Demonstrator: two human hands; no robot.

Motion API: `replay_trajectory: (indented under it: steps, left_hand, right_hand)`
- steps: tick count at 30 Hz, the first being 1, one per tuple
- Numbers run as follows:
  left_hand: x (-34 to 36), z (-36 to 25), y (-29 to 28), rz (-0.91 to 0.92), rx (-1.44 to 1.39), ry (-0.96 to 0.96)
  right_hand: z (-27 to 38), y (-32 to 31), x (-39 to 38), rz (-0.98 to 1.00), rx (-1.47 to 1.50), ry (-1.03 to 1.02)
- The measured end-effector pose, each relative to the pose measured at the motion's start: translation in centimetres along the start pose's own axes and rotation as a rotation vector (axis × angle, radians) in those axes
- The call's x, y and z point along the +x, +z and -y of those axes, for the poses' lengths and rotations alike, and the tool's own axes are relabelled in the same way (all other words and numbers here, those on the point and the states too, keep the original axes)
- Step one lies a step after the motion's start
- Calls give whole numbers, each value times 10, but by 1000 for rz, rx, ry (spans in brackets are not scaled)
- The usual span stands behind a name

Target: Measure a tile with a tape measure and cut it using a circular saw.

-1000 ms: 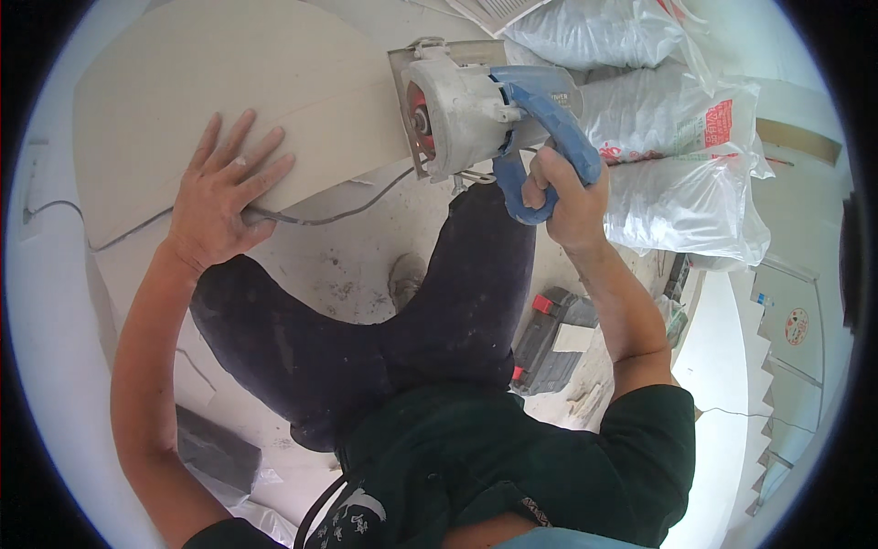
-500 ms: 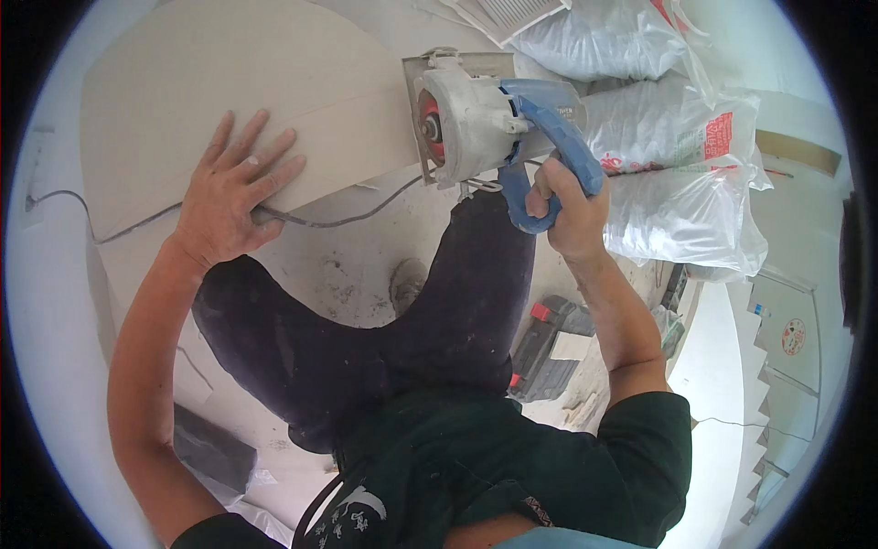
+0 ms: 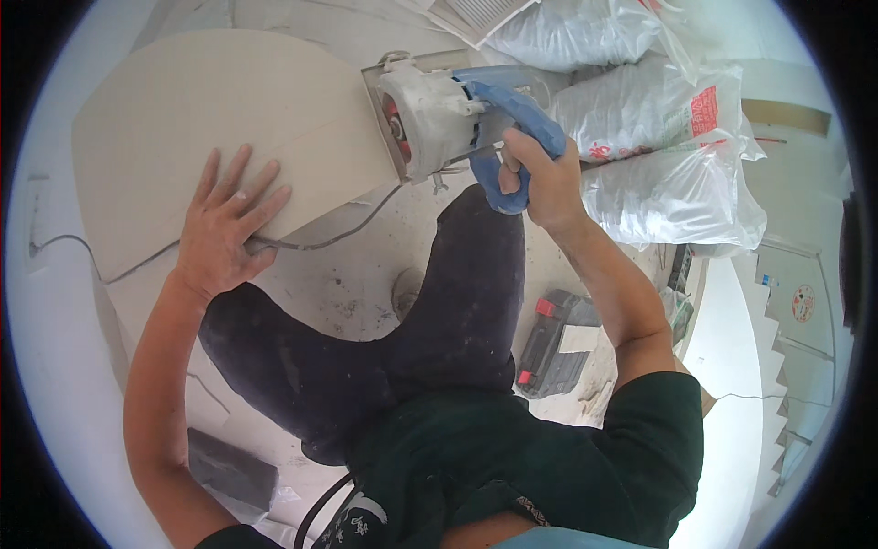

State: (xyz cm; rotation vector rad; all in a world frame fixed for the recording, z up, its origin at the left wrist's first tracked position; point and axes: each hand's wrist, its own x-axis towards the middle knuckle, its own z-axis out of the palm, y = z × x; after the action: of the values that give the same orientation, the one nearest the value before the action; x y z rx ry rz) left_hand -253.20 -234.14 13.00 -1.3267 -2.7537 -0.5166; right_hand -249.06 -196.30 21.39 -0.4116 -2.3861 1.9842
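Judging from the uncut beige tile (image 3: pixel 219 137) pinned under the left hand's (image 3: pixel 224 233) spread fingers, cutting is barely begun, the saw (image 3: pixel 439 114) being clamped in the right hand (image 3: pixel 540 178) at the tile's edge.

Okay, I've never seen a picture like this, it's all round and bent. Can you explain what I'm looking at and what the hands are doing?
It is one view from a fisheye camera worn on a person's head, looking down, so straight edges curve. The left hand presses flat on a large beige tile lying on the dusty floor. The right hand grips the blue handle of a handheld tile cutter at the tile's right edge. White sacks lie beyond, and a dark tool case sits by the person's leg.
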Motion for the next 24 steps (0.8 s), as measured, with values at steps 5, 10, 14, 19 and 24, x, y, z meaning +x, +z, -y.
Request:
replay_trajectory:
  steps: [5,10,14,19,24]
  left_hand:
    - [1,-5,2,-11,5,-7]
    - [-4,-2,1,4,-7,-17]
    - [0,-2,-3,29,-7,-41]
    - [1,2,1,24,26,-27]
    - [1,1,0,27,12,-26]
  right_hand:
    - [3,-2,8,20,26,86]
    - [5,-1,18,83,9,70]
    - [11,-4,9,78,72,147]
    - [11,-8,2,93,42,101]
    - [5,-4,2,80,-38,61]
